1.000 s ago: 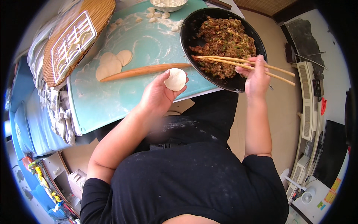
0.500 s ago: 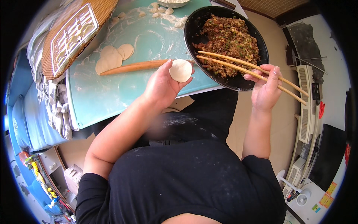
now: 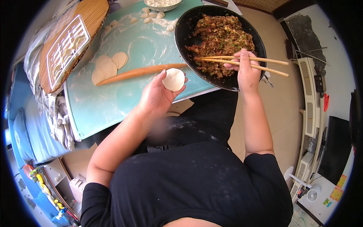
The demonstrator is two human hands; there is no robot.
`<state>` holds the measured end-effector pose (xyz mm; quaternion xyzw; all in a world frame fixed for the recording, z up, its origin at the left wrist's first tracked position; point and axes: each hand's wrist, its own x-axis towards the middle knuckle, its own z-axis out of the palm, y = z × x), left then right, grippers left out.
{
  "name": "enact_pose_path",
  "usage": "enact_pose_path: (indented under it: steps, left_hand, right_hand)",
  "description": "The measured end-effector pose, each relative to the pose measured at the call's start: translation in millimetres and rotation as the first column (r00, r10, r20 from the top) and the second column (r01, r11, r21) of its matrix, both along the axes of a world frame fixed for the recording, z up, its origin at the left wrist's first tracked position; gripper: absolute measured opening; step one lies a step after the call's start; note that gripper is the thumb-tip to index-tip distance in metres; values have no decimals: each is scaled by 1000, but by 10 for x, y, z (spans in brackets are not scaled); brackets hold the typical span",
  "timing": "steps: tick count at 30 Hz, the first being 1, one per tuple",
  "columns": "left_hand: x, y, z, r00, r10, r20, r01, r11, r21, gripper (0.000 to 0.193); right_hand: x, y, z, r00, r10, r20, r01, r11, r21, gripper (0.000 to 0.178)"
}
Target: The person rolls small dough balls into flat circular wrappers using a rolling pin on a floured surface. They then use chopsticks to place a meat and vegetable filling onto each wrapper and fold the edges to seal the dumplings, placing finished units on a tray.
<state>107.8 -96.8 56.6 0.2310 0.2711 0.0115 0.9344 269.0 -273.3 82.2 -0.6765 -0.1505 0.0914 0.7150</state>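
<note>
A round dumpling wrapper (image 3: 174, 80) lies across the fingers of my left hand (image 3: 155, 92), which cups it with the thumb at its edge. My right hand (image 3: 247, 73) grips a pair of wooden chopsticks (image 3: 267, 68). Their tips are together in the brown minced filling (image 3: 223, 39) with green bits, at the near left part of the black pan (image 3: 184, 28). Behind the left hand lies a wooden rolling pin (image 3: 140, 72) on the floured green mat (image 3: 124, 100). Flat wrappers (image 3: 107, 68) overlap beside its left end.
Small dough pieces (image 3: 146, 20) lie near a metal bowl of flour (image 3: 163, 4) at the back. A round wooden board with a white rack (image 3: 68, 49) of dumplings stands at the left, next to a crumpled cloth (image 3: 62, 125). The mat's near edge runs in front of me.
My right hand has moved up and left over the pan, and the chopstick tips have closed together in the filling. The left hand still holds the wrapper; the whole view has shifted slightly.
</note>
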Motion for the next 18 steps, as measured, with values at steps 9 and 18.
enact_pose_path:
  steps: [9, 18]
  left_hand:
    - [4, -4, -9, 1000, 25, 12, -25, 1000, -6, 43]
    - [-5, -7, 98, 988, 23, 155, -11, 997, -80, 49]
  right_hand:
    - [-40, -212, 126, 993, -114, -38, 120, 970, 211, 35]
    - [-515, -213, 348, 932, 203, 300, -272, 939, 210, 26]
